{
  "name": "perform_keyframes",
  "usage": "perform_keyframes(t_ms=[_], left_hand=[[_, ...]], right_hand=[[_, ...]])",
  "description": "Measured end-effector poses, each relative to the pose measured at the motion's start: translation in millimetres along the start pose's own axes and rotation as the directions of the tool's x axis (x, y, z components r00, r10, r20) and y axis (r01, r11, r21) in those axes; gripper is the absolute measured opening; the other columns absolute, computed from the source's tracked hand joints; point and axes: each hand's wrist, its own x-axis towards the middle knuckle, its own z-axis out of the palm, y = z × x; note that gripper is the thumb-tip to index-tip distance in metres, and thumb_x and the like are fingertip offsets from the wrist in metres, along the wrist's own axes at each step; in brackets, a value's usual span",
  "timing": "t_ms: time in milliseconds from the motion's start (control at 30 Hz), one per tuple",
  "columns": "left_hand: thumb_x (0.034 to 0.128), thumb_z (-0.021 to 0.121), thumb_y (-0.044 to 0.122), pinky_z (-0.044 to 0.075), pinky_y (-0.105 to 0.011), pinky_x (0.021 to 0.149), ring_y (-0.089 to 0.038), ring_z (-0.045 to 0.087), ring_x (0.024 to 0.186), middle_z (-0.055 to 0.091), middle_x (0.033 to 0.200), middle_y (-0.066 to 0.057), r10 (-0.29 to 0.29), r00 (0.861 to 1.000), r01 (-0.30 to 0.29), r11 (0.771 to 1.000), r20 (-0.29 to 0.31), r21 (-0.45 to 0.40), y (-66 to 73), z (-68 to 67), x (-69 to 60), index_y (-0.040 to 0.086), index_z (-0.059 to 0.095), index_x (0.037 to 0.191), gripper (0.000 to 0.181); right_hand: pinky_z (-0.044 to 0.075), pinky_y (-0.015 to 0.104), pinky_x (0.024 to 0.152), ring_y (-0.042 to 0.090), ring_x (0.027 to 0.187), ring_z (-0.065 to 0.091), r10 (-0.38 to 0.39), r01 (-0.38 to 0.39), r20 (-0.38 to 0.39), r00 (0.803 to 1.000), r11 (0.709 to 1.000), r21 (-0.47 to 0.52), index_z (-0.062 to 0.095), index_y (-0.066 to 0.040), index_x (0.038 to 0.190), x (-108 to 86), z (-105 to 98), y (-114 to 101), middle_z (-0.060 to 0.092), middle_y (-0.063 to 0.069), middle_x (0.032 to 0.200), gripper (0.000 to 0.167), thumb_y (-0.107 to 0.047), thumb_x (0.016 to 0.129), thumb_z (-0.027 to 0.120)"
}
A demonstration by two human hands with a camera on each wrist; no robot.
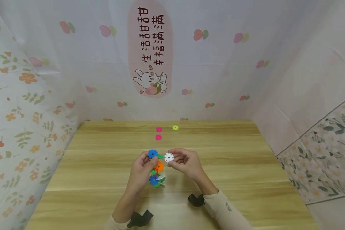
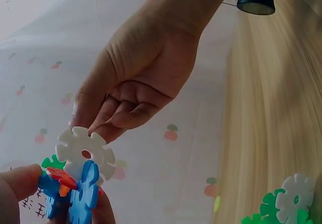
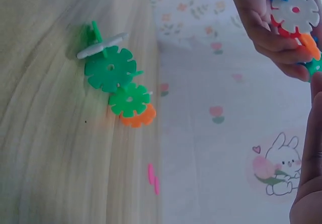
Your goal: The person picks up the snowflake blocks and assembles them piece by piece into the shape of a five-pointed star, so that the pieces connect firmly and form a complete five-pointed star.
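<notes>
My left hand [image 1: 141, 171] holds a small cluster of notched plastic discs, with a blue disc [image 1: 152, 154] uppermost and a green disc [image 1: 160, 157] beside it. In the left wrist view the cluster also shows a red disc [image 2: 61, 175] and a bit of orange. Between thumb and fingertips, my right hand [image 1: 189, 163] pinches a white disc [image 1: 169, 157] at its edge. From the left wrist it overlaps the blue pieces; whether they are joined I cannot tell. A second joined group, with a green disc [image 3: 110, 69] and an orange disc [image 3: 138, 117], stands on the table.
Two pink discs [image 1: 158, 137] and a yellow disc [image 1: 175, 127] lie toward the far edge of the wooden table [image 1: 233, 153]. Printed cloth hangs behind and at both sides. A black wrist camera mount [image 1: 141, 218] sits on each forearm.
</notes>
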Motion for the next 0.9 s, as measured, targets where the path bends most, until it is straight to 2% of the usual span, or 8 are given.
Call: perform_keyframes(t_ms=[233,367,433,533,733,900], left_hand=[[0.0955,0.07,0.025,0.056,-0.03,0.085,-0.025,0.063,0.095,0.064,0.111,-0.02,-0.003,1.0,0.003,1.0,-0.008,-0.018,1.6,3.0,-1.9,0.001,0.059,0.115,0.033],[0.096,0.07,0.023,0.056,-0.029,0.083,-0.023,0.064,0.094,0.064,0.11,-0.023,0.014,1.0,-0.014,1.0,-0.006,-0.019,0.4,5.2,-2.3,-0.001,0.057,0.11,0.031],[0.0959,0.07,0.023,0.056,-0.028,0.082,-0.022,0.065,0.092,0.066,0.106,-0.02,0.016,1.0,-0.016,1.0,-0.012,-0.017,-0.2,6.1,-2.1,-0.002,0.057,0.108,0.031],[0.0957,0.07,0.023,0.056,-0.028,0.08,-0.021,0.064,0.087,0.067,0.101,-0.017,0.009,1.0,-0.01,1.0,-0.022,-0.02,-0.9,6.9,-1.9,-0.003,0.057,0.106,0.03],[0.096,0.07,0.021,0.056,-0.03,0.083,-0.021,0.065,0.087,0.066,0.102,-0.024,-0.001,0.999,0.0,0.999,-0.042,-0.039,-1.9,8.3,-2.9,-0.005,0.057,0.105,0.03],[0.0957,0.07,0.02,0.056,-0.029,0.083,-0.022,0.065,0.087,0.066,0.101,-0.023,0.001,0.998,-0.003,0.999,-0.064,-0.033,-2.2,10.3,-3.8,-0.006,0.056,0.105,0.03]], right_hand=[[0.058,0.031,0.061,0.021,0.068,0.072,-0.063,0.063,0.003,0.998,0.998,-0.029,0.067,0.007,0.116,-2.7,-0.4,2.4,0.072,0.014,0.081,0.034,0.006,0.083,0.076],[0.058,0.031,0.06,0.02,0.068,0.072,-0.066,0.066,0.0,0.998,0.997,-0.034,0.066,0.011,0.115,-2.9,-0.3,2.2,0.07,0.02,0.08,0.035,0.012,0.082,0.075],[0.058,0.031,0.06,0.019,0.067,0.071,-0.055,0.055,-0.007,0.998,0.997,-0.045,0.066,0.012,0.114,-2.7,0.1,0.7,0.07,0.022,0.079,0.035,0.015,0.081,0.075],[0.058,0.031,0.061,0.018,0.068,0.071,-0.04,0.04,-0.015,0.999,0.998,-0.058,0.067,0.013,0.112,-2.0,1.6,-7.4,0.07,0.021,0.078,0.033,0.016,0.08,0.074],[0.059,0.031,0.062,0.017,0.068,0.072,-0.069,0.068,-0.019,0.997,0.996,-0.054,0.067,0.014,0.109,-0.9,6.1,-29.6,0.07,0.02,0.077,0.03,0.016,0.08,0.074],[0.059,0.032,0.062,0.019,0.069,0.072,-0.104,0.103,-0.01,0.995,0.993,-0.063,0.066,0.013,0.108,-1.7,7.3,-32.7,0.07,0.022,0.077,0.029,0.015,0.08,0.074]])
